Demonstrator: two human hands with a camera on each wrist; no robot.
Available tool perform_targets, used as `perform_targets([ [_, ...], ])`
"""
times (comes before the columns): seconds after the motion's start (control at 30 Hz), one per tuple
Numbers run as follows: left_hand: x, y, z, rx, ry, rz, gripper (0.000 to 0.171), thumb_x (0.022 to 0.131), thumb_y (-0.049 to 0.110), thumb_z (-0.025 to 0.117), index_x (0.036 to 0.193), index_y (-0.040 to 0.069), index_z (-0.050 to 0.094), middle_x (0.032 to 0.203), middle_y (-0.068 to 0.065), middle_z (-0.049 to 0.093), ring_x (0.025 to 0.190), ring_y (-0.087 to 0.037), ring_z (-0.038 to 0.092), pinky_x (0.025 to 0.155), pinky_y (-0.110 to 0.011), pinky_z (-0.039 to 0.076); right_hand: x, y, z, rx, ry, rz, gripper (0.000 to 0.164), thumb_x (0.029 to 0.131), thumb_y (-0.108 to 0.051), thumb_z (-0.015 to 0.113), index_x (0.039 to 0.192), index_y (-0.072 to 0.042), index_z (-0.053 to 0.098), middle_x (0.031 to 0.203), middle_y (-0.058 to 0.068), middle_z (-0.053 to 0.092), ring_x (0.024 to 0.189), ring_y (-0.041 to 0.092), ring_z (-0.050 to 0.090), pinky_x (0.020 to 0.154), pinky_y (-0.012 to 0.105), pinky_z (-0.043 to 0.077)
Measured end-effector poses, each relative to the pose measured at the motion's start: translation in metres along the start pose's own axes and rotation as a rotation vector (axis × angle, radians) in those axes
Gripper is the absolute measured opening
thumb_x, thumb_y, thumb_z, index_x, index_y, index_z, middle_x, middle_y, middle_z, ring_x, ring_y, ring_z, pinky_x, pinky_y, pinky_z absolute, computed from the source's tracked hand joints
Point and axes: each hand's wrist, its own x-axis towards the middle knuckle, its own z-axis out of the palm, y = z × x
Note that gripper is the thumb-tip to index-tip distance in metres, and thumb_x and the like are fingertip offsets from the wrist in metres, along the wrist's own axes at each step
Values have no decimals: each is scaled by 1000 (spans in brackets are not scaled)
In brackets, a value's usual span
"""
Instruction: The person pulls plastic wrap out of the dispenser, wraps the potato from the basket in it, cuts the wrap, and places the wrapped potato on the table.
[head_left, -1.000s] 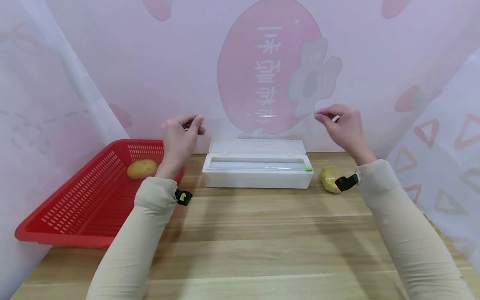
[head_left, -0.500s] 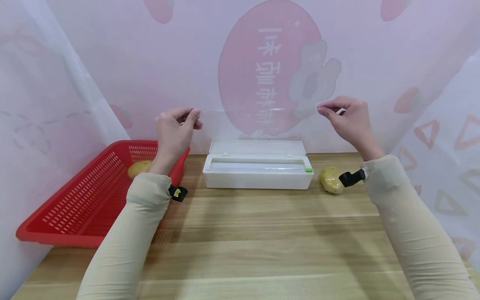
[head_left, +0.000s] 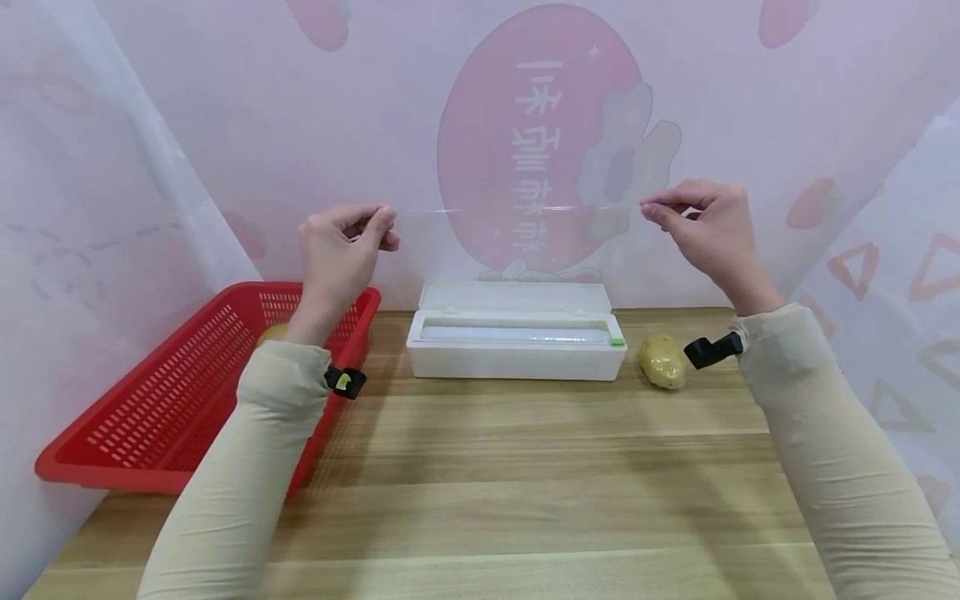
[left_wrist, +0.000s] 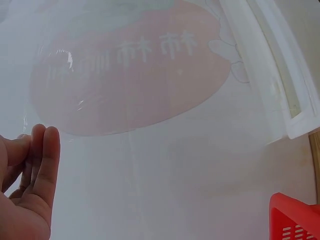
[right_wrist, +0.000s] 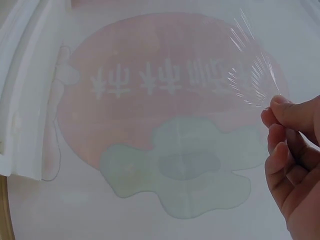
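A sheet of clear cling film (head_left: 517, 209) is stretched between my raised hands, its top edge a thin shiny line. My left hand (head_left: 341, 254) pinches one corner between thumb and fingers. The other corner is pinched by my right hand (head_left: 708, 229), and creases fan out from those fingertips in the cling film (right_wrist: 255, 75) of the right wrist view. Below and between the hands stands a white cling film dispenser (head_left: 517, 362) with its lid raised and a roll inside. Because the film is transparent, I cannot tell where its lower end lies.
A shiny potato (head_left: 663, 362), seemingly wrapped in film, lies right of the dispenser. To the left stands a red plastic basket (head_left: 150, 479); my left forearm mostly hides the potato (head_left: 273, 333) in it. A printed curtain (head_left: 360, 108) hangs behind the wooden table (head_left: 525, 500).
Both hands have risen and moved slightly apart, lifting the film's top edge higher above the dispenser. The left forearm now covers more of the potato in the basket.
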Motion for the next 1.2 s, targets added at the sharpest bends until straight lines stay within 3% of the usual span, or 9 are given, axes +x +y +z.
perform_targets([
  [0.2,-3,11,-3,-9,14,26,20,94,16,69,104,1,76,85,-15,71,71,-13,68,75,-22,53,-1,-4,-4,79,-7,29,15,86,-10,77,95,1,77,82,3,71,70,19,61,54,20,44],
  [0.43,-29,44,-10,-36,10,62,16,94,7,67,100,-6,74,82,-17,68,71,-15,67,73,-19,52,-22,-9,-16,258,-57,83,17,85,-2,76,97,10,74,79,10,68,61,21,50,52,21,43],
  [0.57,-29,37,-10,-31,17,100,14,92,6,69,100,-4,75,81,-13,68,70,-12,67,74,-19,53,-27,-15,-23,290,-77,93,17,84,-1,77,96,11,73,77,12,68,59,22,49,52,22,43],
  [0.73,-19,21,-8,-24,33,130,14,92,9,70,100,-2,75,81,-11,69,70,-11,66,75,-21,53,-20,-22,-24,168,-73,42,16,85,-7,78,95,5,76,83,9,71,65,19,55,54,20,45],
  [0.9,-18,21,-9,-55,51,152,15,92,13,71,99,1,76,80,-9,68,70,-12,66,75,-23,54,-22,-26,-24,202,-42,7,13,84,0,76,94,8,75,82,11,70,65,18,55,52,20,43],
  [1.07,-21,30,-12,-78,48,151,15,92,12,70,100,0,75,81,-10,68,71,-13,66,76,-24,54,-25,-29,-24,417,-14,-22,14,82,8,75,93,16,71,78,14,68,61,20,51,51,20,41],
  [1.2,-34,45,-20,-134,-13,103,17,93,9,69,102,-5,73,82,-14,67,71,-18,67,75,-24,54,-35,-30,-27,667,-108,46,12,83,14,69,93,21,67,79,18,68,61,23,51,53,23,44],
])
